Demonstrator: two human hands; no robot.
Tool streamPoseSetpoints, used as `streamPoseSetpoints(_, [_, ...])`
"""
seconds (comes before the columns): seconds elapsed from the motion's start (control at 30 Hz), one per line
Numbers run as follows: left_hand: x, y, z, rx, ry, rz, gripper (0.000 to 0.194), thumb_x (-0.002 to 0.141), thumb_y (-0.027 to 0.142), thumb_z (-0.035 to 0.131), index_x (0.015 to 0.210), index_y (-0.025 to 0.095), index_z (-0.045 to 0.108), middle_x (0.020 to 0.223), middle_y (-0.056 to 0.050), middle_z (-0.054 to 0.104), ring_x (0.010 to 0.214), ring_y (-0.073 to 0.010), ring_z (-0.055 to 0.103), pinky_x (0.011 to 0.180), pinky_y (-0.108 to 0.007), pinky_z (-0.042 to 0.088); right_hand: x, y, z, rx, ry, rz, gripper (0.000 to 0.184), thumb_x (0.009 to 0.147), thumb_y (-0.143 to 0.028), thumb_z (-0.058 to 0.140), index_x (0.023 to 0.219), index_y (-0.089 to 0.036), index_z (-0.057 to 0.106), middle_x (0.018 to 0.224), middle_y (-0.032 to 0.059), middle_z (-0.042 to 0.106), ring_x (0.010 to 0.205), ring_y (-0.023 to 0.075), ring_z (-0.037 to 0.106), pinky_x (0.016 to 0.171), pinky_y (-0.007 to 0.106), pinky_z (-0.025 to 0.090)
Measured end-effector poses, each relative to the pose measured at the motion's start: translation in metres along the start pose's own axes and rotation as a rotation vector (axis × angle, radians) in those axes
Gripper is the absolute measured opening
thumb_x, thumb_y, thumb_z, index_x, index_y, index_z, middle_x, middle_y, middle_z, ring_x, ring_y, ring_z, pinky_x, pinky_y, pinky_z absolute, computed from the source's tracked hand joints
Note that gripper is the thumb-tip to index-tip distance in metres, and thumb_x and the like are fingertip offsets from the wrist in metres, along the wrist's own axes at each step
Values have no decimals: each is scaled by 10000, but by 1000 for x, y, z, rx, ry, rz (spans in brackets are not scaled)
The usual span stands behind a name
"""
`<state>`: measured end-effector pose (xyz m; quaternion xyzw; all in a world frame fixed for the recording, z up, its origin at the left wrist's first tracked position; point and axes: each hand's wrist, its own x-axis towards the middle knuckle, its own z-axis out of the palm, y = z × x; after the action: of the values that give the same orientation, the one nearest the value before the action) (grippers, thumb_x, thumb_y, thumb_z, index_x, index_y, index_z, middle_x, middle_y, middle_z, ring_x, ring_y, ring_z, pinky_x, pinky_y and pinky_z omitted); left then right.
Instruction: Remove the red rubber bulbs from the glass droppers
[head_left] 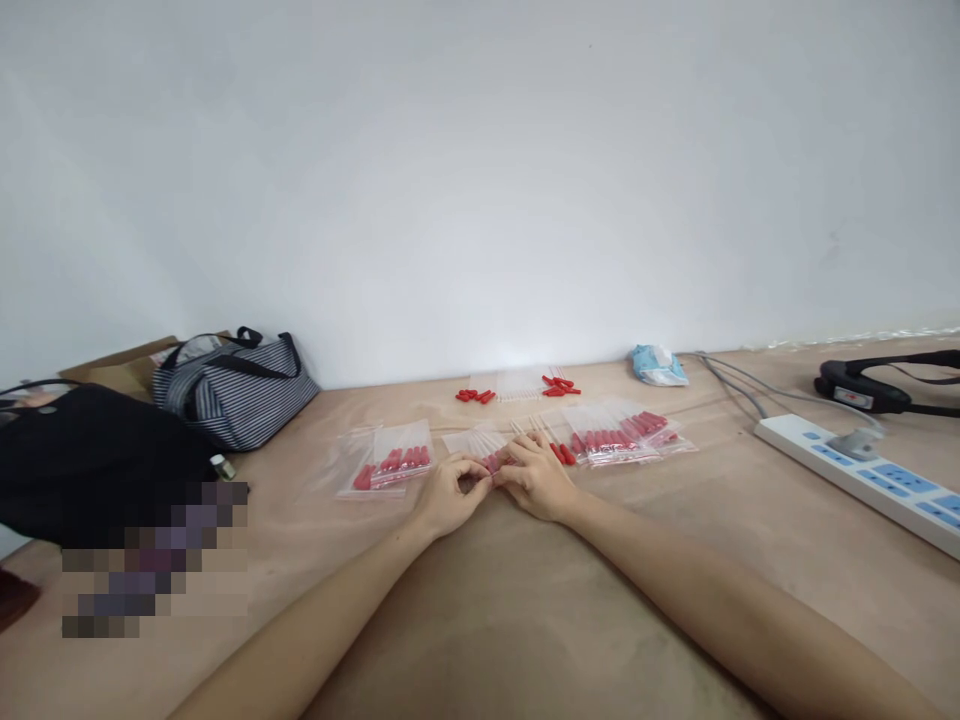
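Note:
Near the middle of the table, my left hand [452, 494] and my right hand [537, 480] meet with fingers pinched at the near edge of a clear plastic zip bag [459, 442]. Pale sticks and red ends show through this bag, partly hidden by my fingers. Just beyond my right hand lie a few loose pale sticks with red ends [564, 455]. Filled zip bags [403, 436] with red pieces overlap to the left. More filled zip bags [606, 418] are fanned out to the right.
Loose red pieces lie in a left pile [475, 397] and a right pile [561, 386] near the wall, with clear bags between. A striped bag [251, 390] and black cloth [97, 460] are left. Right are a tissue pack [658, 366], power strip [862, 470] and black headset [870, 385].

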<state>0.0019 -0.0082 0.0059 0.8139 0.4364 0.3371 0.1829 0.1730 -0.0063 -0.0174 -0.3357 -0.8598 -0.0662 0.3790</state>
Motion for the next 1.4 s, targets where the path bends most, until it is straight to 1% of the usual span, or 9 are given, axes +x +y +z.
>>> streamPoseSetpoints(0.3, [-1,3,1,-12,3,58,148,732,161,491,600,169,557,916,-51,642,858,-168,595,755,-285,464,2,-2,0,86,-39,53,89,780,-166,534,722,-188,597,831,21,573,837,145,458,742,303,279])
streamPoseSetpoints(0.47, [-2,-1,4,21,10,88,128,722,133,452,611,173,501,912,-64,635,864,-177,590,758,-309,462,6,-9,1,28,-88,107,95,777,-160,530,714,-183,598,834,20,567,842,152,452,751,322,252])
streamPoseSetpoints(0.67, [-1,-6,5,63,102,17,127,766,188,416,648,183,463,910,-78,621,905,-189,582,744,-320,468,6,-16,-2,1,-157,64,122,756,-129,517,708,-191,609,943,34,543,914,167,439,791,338,244])
streamPoseSetpoints(0.9, [-1,-7,-4,90,225,-10,154,815,254,376,719,190,479,975,-66,618,964,-189,565,829,-339,434,-3,-10,-17,77,-161,158,103,748,-158,546,709,-205,630,1091,52,472,962,196,454,803,359,325])
streamPoseSetpoints(0.97, [-1,-8,-8,88,164,22,171,827,264,364,781,187,511,1003,-63,619,1028,-196,535,859,-348,418,-8,-5,-23,197,-187,163,111,744,-144,548,701,-196,636,1090,53,448,918,169,479,799,334,367])
streamPoseSetpoints(1.07, [-1,-9,-14,123,-36,95,233,827,256,380,988,185,533,1154,-70,560,1139,-197,455,926,-353,373,-13,0,-33,405,-255,124,125,744,-109,534,706,-174,634,1082,59,431,880,128,507,796,281,408])
streamPoseSetpoints(1.2, [-2,-4,-17,170,-277,200,323,826,245,406,1135,207,489,1207,-55,525,1135,-190,451,964,-347,333,-15,3,-41,443,-288,67,94,709,-118,563,730,-169,639,1101,66,451,964,151,499,839,283,393])
streamPoseSetpoints(1.33, [-7,0,-21,217,-300,239,315,793,301,468,1087,204,522,1061,-66,578,969,-207,531,847,-342,405,-16,4,-42,248,-206,109,76,697,-216,596,726,-189,660,1040,56,515,959,194,483,856,370,333])
streamPoseSetpoints(1.4, [-11,2,-24,236,-297,256,377,742,337,530,1097,210,520,1030,-68,573,937,-222,530,817,-346,411,-16,4,-41,146,-176,148,94,710,-257,590,720,-208,670,974,45,545,917,198,481,820,384,318])
